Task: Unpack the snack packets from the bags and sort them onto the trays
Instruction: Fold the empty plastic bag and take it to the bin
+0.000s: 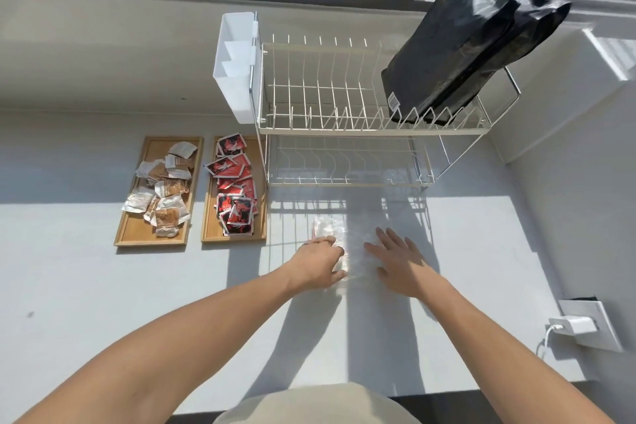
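Observation:
A clear plastic bag (pixel 354 253) lies flat on the white counter in front of the dish rack. My left hand (pixel 320 263) has its fingers curled on the bag's left edge. My right hand (pixel 399 258) lies flat, fingers spread, on the bag's right side. Further left stand two wooden trays side by side. The left tray (pixel 137 227) holds several white and brown snack packets (pixel 165 188). The right tray (pixel 260 217) holds several red and black snack packets (pixel 235 184). Whether anything is inside the clear bag I cannot tell.
A two-tier white wire dish rack (pixel 344 127) stands behind the bag, with a white cutlery holder (pixel 235 69) on its left end. Two black foil bags (pixel 471 45) lean in its upper tier. A wall socket with a white charger (pixel 574 325) is at the right.

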